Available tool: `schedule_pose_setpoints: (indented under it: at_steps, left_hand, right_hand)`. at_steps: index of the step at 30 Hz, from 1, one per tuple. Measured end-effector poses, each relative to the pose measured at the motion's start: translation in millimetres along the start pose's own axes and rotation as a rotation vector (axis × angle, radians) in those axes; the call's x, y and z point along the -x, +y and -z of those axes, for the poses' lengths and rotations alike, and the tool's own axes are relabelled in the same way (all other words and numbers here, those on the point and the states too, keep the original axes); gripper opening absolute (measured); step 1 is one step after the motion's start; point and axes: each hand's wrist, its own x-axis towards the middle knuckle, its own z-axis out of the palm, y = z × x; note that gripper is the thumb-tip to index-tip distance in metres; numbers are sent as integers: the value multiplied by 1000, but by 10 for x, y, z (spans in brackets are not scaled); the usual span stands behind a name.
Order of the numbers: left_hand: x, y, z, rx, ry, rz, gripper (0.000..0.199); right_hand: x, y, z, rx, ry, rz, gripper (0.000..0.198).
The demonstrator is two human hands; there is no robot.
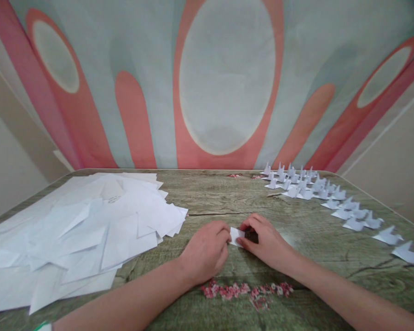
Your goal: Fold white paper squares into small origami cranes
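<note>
A small folded piece of white paper is held between my two hands, just over the middle of the table. My left hand has its fingers curled in and pinches the paper's left edge. From the other side, my right hand grips the right edge between thumb and index finger. The folds on the far side of the paper are hidden, and so are some left fingertips.
A heap of loose white paper sheets spreads over the left side of the wood-patterned table. Several white origami birds stand in rows along the right side. A patterned backdrop rises behind the table's far edge.
</note>
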Motion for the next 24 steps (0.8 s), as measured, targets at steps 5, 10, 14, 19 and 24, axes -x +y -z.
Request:
schedule_pose_setpoints:
  at_steps: [5,10,14,19,24]
  left_hand:
    - [-25,-46,3,213,104,50,29]
    - [-40,-53,13,290,58,84,31]
    - [-59,-35,33,357,44,127,14]
    - [-95,8,47,571,45,341,10]
    - [-116,43,59,731,72,442,13]
  right_hand:
    - [23,-12,-38,-85,-8,4,12]
    - [67,-82,-36,-276,-39,-22,11]
    - [81,-138,-11,-485,-51,-20,15]
    - [99,-148,-17,-570,8,-43,16]
    - [101,-145,-20,-565,-43,-46,22]
